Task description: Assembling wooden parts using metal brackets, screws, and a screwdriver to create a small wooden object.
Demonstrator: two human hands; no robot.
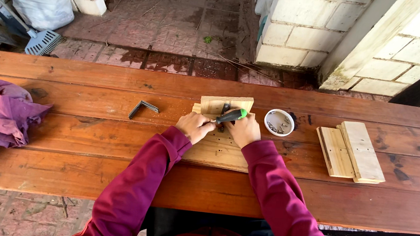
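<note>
Your right hand (244,130) is wrapped tight around a screwdriver (231,116) with a black and green handle, which lies tilted, its green end pointing up and away from you, over the wooden assembly (220,147). Your left hand (194,127) sits just left of the screwdriver, fingers curled together near its tip; whether they pinch anything there you cannot tell, since the spot is too small to read. Both hands rest on the wooden assembly, a flat pale board with a second board (226,104) standing upright at its far edge and a dark metal bracket (225,109) at the joint. The assembly lies at the middle of the red-brown plank table (88,141).

Left of the assembly lies a loose metal corner bracket (143,108). Just right of it stands a small white bowl (279,122) of screws, and farther right a stack of pale boards (352,151). Far left of it, at the table's end, lies a crumpled purple cloth (0,111).
</note>
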